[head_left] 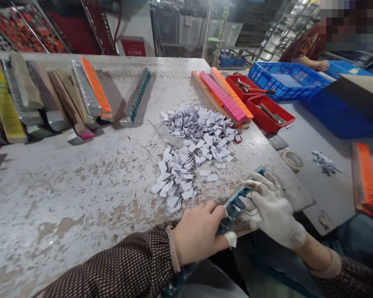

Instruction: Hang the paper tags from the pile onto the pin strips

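Observation:
A long bar wrapped in glittery teal material (233,205) lies slanting across the table's front edge. My left hand (199,231), bare with white tape at the thumb tip, is closed around its near part. My right hand (272,209), in a white knit glove, rests over its far part with fingers curled and pressed together; whatever they pinch is hidden. A small white piece (237,207) sticks up from the bar between my hands. Just beyond lies a heap of small white paper tags (182,171), some with thin metallic bits showing.
Several wrapped bars stand at the left, one of them orange (95,85); a teal bar (137,97) lies apart. Pink (225,95) and orange bars sit at the back right, beside red trays (269,111) of tools, a blue crate (286,78) and a tape roll (291,160). Another person (311,54) is behind.

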A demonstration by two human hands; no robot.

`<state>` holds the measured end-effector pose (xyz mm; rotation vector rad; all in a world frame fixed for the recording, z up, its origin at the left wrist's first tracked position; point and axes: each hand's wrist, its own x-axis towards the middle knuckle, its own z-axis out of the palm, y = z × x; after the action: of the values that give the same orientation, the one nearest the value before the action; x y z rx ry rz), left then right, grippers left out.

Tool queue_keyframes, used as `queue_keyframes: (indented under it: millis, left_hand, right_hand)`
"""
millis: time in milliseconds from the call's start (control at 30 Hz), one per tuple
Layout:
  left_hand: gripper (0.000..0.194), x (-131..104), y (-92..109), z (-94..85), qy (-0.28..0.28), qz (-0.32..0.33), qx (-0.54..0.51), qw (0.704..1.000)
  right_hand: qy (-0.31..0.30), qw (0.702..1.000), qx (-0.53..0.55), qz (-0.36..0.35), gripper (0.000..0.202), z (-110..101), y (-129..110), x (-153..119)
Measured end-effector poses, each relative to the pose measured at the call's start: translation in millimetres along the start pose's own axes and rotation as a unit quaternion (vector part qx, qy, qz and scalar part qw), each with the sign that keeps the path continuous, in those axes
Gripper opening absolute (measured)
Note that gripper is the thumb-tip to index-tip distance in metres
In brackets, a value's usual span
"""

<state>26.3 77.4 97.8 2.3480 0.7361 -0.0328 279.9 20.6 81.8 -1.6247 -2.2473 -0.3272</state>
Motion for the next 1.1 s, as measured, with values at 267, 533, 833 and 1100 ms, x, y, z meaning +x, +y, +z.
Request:
queue_keyframes:
  millis: [267,533,833,1100]
  left_hand:
    - [0.034,0.8,3.5,0.2,-0.02,0.002,0.001,1.0]
    - [0.036,-1.1,2.3,3.6,-0.005,0.006,-0.004,1.0]
    - [0.035,-2.4,3.0,-0.8,-0.014,-0.019,-0.02,1.0]
    - [0.035,-3.2,5.9,2.0,-0.001,-0.02,-0.013,1.0]
  right_hand:
    - [-0.045,0.999,0.03,-0.002,0.014,3.7,-5.4,17.1]
    - [-0.004,0.997,0.072,-0.019,0.011,21.1,0.8,2.9]
    - [0.041,0.997,0.061,-0.002,0.01,12.9,-0.9,-2.7]
    - [0.062,0.991,0.119,0.016,0.012,25.9,-2.4,-11.2]
